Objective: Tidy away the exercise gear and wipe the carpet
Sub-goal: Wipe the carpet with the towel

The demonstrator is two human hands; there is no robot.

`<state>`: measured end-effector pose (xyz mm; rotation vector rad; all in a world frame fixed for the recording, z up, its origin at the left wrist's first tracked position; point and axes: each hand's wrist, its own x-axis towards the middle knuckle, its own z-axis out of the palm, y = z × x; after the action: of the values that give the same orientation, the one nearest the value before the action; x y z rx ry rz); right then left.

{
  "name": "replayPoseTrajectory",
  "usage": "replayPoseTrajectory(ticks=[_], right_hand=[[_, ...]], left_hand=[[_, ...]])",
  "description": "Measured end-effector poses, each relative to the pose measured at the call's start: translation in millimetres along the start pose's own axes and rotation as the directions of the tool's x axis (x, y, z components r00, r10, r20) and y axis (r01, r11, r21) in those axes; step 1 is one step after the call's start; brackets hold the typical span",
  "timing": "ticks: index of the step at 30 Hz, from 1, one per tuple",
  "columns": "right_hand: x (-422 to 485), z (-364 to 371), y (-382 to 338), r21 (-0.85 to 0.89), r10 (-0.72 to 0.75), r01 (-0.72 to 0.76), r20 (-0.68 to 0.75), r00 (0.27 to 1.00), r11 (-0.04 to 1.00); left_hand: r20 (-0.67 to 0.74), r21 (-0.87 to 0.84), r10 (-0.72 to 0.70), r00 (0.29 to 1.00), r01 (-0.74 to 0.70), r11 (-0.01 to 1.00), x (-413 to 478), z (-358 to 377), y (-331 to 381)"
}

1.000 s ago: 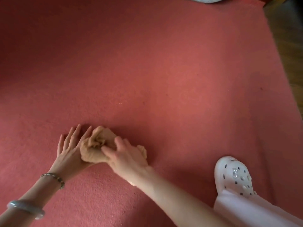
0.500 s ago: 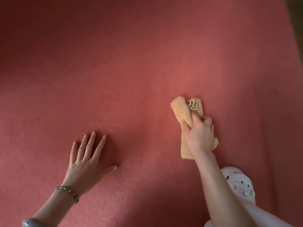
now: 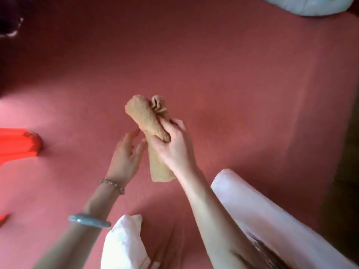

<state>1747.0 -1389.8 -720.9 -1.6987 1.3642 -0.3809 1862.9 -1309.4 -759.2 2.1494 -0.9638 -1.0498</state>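
A tan cloth point(image 3: 147, 115), bunched into a loose roll, is held above the red carpet point(image 3: 233, 84). My right hand point(image 3: 172, 146) is shut on the middle of it, and its lower end hangs down below that hand. My left hand point(image 3: 126, 158) is open, fingers spread, just left of the cloth and close to it; I cannot tell whether it touches. Both hands are off the carpet.
A bright orange-red object point(image 3: 17, 144) lies on the carpet at the left edge. A pale grey-white cushion-like thing point(image 3: 310, 2) sits at the top right. My knees in pale pink trousers point(image 3: 262, 206) fill the lower right. Dark floor borders the carpet on the right.
My right hand has lifted the cloth off the carpet and brought it toward me. My left hand has left the carpet and risen beside the cloth. The view has shifted.
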Motion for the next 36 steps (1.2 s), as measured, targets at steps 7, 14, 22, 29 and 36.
replayPoseTrajectory(ticks=[7,14,22,29,36], right_hand=[[-65,-130,-210,0.111,-0.180,0.153,0.304,0.935,0.982],[-128,-266,-389,0.228,-0.271,0.167,0.578,0.770,0.959],[-192,-338,-514,0.221,-0.212,0.097,0.588,0.780,0.971],[-240,-311,-570,0.177,-0.057,-0.115,0.745,0.665,0.977],[-301,-254,-606,0.238,-0.049,-0.284,0.839,0.543,0.929]], left_hand=[[-0.036,-0.610,-0.082,0.996,0.043,0.791,-126,-149,202],[-0.116,-0.690,-0.124,0.986,0.010,0.724,-250,-280,354],[-0.216,-0.896,-0.274,0.937,-0.079,0.437,-378,-362,428],[-0.244,-0.965,-0.314,0.918,-0.199,0.170,-478,-422,406],[-0.241,-0.958,-0.323,0.915,-0.278,-0.073,-542,-459,349]])
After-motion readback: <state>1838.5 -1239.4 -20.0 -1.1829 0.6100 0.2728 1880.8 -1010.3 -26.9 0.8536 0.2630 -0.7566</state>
